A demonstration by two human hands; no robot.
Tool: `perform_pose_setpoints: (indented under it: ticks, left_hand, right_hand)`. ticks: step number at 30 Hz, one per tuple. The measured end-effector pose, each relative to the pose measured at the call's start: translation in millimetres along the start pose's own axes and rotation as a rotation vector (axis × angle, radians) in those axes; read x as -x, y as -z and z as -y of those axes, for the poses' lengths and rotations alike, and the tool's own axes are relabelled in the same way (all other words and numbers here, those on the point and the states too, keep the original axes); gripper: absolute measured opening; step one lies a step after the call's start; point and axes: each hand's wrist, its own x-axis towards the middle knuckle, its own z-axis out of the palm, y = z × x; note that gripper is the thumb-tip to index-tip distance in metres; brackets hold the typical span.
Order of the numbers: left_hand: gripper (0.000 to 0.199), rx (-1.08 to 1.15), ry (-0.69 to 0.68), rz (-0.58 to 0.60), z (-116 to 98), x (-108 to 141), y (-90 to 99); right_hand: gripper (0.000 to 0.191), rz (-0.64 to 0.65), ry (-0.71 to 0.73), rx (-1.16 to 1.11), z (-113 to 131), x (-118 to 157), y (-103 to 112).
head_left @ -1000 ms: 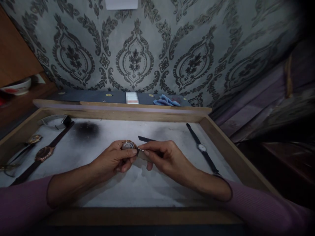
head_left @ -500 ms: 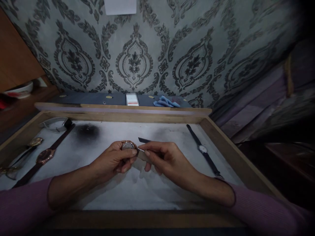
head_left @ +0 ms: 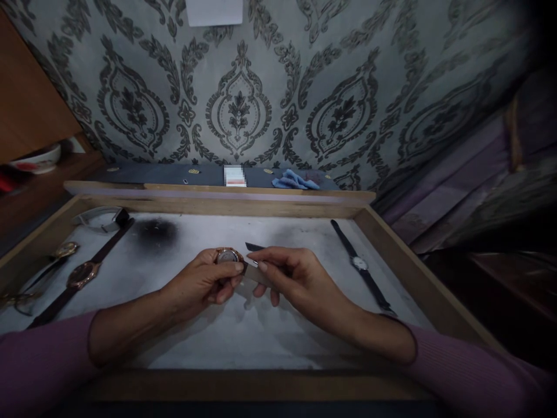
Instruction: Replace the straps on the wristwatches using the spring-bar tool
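Observation:
My left hand is closed round a wristwatch with a rose-gold case, its round silvery face turned up. The thumb presses on the case's lower right edge. Close by on the right, my right hand pinches a small thin silvery metal piece between thumb and fingertips, near the watch's lug. A greyish-brown band runs from beside the watch under the right hand. Beyond the right fingertips shows a dark strip with a slanted end; the hand hides its rest.
A wooden-rimmed tray with a white bottom surrounds the hands. Inside lie a brown-strapped watch, a gold watch, a silvery band and a black-strapped watch. Behind are a blue cloth and a small box.
My right fingertips have drawn slightly away from the watch with the small metal piece, and their grip has shifted. My left hand keeps hold of the watch. The view has moved slightly.

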Motion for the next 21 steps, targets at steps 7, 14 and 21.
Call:
perform_pose_setpoints:
  ticks: [7, 14, 21]
  left_hand:
    - [0.023, 0.001, -0.013, 0.017, 0.8, -0.9, 0.7]
    - [0.024, -0.005, -0.026, 0.022, 3.3, -0.9, 1.5]
    - [0.022, -0.009, -0.019, 0.031, 3.9, -1.9, 2.4]
  right_hand:
    - [0.023, 0.014, -0.015, -0.009, 3.0, -0.9, 0.7]
    - [0.024, 0.032, 0.002, -0.028, 0.1, -1.0, 1.0]
    - [0.023, 0.045, 0.039, -0.038, -3.6, -2.4, 1.4]
